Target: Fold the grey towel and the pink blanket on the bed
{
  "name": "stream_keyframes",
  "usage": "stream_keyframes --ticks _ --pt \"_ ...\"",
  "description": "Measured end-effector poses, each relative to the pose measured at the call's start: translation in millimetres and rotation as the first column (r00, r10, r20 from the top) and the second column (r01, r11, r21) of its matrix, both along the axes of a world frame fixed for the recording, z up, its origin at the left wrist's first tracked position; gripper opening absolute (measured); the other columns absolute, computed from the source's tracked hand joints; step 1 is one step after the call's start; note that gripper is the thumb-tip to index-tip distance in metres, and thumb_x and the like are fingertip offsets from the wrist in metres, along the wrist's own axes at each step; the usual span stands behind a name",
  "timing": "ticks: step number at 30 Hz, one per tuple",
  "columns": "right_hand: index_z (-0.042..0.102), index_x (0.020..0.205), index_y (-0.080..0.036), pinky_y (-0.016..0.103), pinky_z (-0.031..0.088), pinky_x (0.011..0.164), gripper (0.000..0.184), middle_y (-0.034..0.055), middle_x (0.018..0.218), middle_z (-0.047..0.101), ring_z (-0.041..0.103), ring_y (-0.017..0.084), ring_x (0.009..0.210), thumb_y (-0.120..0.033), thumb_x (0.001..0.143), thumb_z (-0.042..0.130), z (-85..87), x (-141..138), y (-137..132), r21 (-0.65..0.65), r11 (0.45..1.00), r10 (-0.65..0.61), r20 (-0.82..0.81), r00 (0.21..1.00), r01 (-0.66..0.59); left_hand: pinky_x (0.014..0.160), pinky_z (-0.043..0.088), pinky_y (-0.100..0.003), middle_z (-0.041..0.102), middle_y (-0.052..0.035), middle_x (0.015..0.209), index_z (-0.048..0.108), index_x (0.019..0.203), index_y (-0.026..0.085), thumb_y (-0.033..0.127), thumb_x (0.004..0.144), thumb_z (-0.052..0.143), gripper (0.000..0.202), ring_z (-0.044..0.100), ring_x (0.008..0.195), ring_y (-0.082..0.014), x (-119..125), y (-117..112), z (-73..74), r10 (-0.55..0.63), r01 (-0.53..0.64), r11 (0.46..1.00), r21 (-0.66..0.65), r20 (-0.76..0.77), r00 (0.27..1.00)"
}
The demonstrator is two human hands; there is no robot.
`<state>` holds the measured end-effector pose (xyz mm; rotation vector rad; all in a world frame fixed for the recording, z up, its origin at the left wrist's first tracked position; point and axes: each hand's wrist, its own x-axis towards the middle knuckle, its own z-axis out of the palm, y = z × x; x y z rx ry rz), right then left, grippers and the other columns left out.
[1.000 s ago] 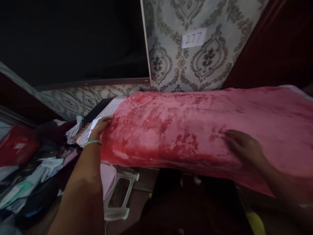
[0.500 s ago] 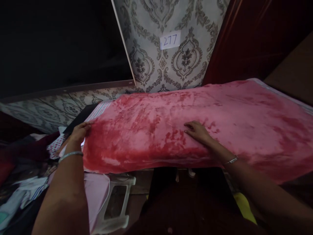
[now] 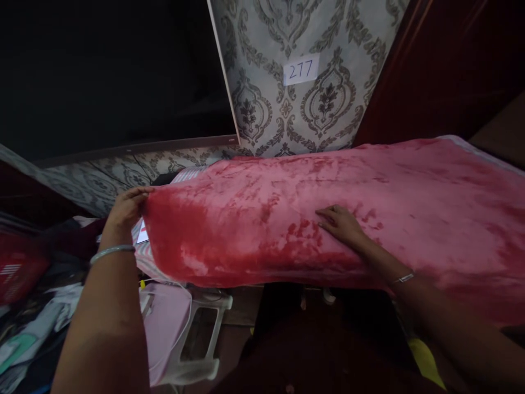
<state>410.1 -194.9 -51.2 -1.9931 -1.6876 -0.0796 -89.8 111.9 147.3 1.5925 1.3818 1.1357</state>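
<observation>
Head view: red plush blanket (image 3: 287,219) lies spread lengthwise before damask wallpaper (image 3: 266,109); left hand (image 3: 125,210), grip clenched on the blanket's left edge; right hand (image 3: 342,225), grip released, palm flat on the blanket's near middle.

My L hand (image 3: 127,210) grips the left end of the pink-red plush blanket (image 3: 430,191), fingers curled over its edge, w/ a silver bangle (image 3: 111,251) on the wrist. R hand (image 3: 342,225) lies flat, palm down, on the blanket near its front edge, thin bracelet (image 3: 404,278) on that wrist. Striped cloth (image 3: 186,175) peeks out under the blanket's far-left corner. Behind: patterned wallpaper (image 3: 266,109) w/ a paper label (image 3: 301,69) reading 277. Below-left: white plastic stool (image 3: 200,339), clothes pile (image 3: 33,306) beside it.
</observation>
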Motion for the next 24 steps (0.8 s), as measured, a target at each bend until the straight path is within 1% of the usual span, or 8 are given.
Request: stream_keyframes --ticks 3,6,10,12,14,18,21,24 --pt "0.078 0.116 -0.02 0.042 0.052 0.091 0.03 0.0141 0.108 0.069 0.065 0.029 0.101 -0.03 0.093 0.061 4.1 -5.1 2.7 0.003 1.0 -0.015 0.013 1.0 0.015 0.051 0.032 -0.019 0.057 0.0045 0.059 0.067 0.076 0.015 0.016 0.053 0.066 0.024 0.044 0.054 -0.0093 2.7 -7.6 8.4 0.001 0.004 0.997 -0.072 0.075 0.997" --pt "0.079 0.11 -0.02 0.041 0.051 0.091 0.027 0.013 0.106 0.072 0.065 0.028 0.1 -0.028 0.094 0.06 6.1 -8.9 5.5 0.005 0.999 -0.037 -0.016 0.999 0.037 0.053 0.035 -0.019 0.059 0.0035 0.06 0.066 0.072 0.015 0.015 0.049 0.066 0.022 0.046 0.059 -0.0102 2.0 -12.5 15.0 0.005 0.002 0.997 -0.076 0.087 0.996" --pt "0.077 0.114 -0.02 0.042 0.051 0.092 0.029 0.0128 0.106 0.073 0.065 0.028 0.1 -0.034 0.093 0.063 4.5 -10.4 7.5 0.015 0.998 -0.061 -0.028 0.998 0.062 0.057 0.039 -0.019 0.058 0.0033 0.061 0.067 0.072 0.017 0.017 0.048 0.068 0.024 0.05 0.065 -0.0123 -4.7 -14.2 25.2 -0.04 0.04 0.999 -0.004 0.085 0.996" --pt "0.076 0.117 -0.02 0.043 0.051 0.093 0.032 0.0131 0.11 0.073 0.065 0.029 0.103 -0.036 0.092 0.066 3.9 -12.3 7.8 0.025 0.998 -0.051 -0.005 0.999 0.051 0.056 0.04 -0.02 0.059 0.003 0.063 0.068 0.073 0.019 0.019 0.048 0.069 0.025 0.05 0.065 -0.0131 -7.0 -14.5 31.3 -0.036 0.034 0.999 0.029 0.065 0.997" --pt "0.076 0.117 -0.02 0.042 0.05 0.093 0.031 0.0129 0.112 0.072 0.064 0.03 0.104 -0.035 0.091 0.067 4.8 -15.8 8.0 0.022 0.999 -0.05 0.013 0.999 0.05 0.055 0.04 -0.02 0.062 0.0024 0.068 0.068 0.075 0.02 0.021 0.049 0.069 0.026 0.05 0.065 -0.0131 -6.7 -15.7 37.1 -0.031 0.028 0.998 0.057 0.047 0.998" --pt "0.076 0.104 -0.021 0.038 0.048 0.087 0.018 0.0116 0.106 0.071 0.063 0.027 0.1 -0.029 0.095 0.063 10.9 -24.1 11.1 -0.025 0.995 -0.099 0.01 0.995 0.099 0.057 0.038 -0.019 0.061 0.0022 0.067 0.068 0.073 0.018 0.022 0.049 0.067 0.024 0.049 0.067 -0.0122 -0.3 -20.8 44.4 -0.032 0.03 0.995 0.091 0.023 0.999" --pt "0.073 0.093 -0.021 0.036 0.047 0.083 0.013 0.0108 0.098 0.07 0.062 0.026 0.096 -0.026 0.094 0.061 14.4 -28.4 14.9 -0.053 0.991 -0.123 -0.016 0.992 0.122 0.063 0.041 -0.02 0.06 0.0019 0.066 0.066 0.07 0.019 0.023 0.052 0.067 0.018 0.051 0.072 -0.0135 1.8 -23.3 45.3 -0.029 0.03 0.991 0.127 -0.011 1.0" --pt "0.068 0.086 -0.02 0.037 0.047 0.084 0.013 0.0103 0.093 0.069 0.06 0.026 0.093 -0.023 0.093 0.057 16.6 -31.2 15.1 0.026 0.992 -0.123 -0.079 0.989 0.126 0.07 0.045 -0.022 0.063 0.0019 0.07 0.066 0.07 0.02 0.025 0.057 0.066 0.014 0.053 0.077 -0.0153 -1.3 -22.6 44.0 -0.019 0.032 0.987 0.158 -0.079 0.997"
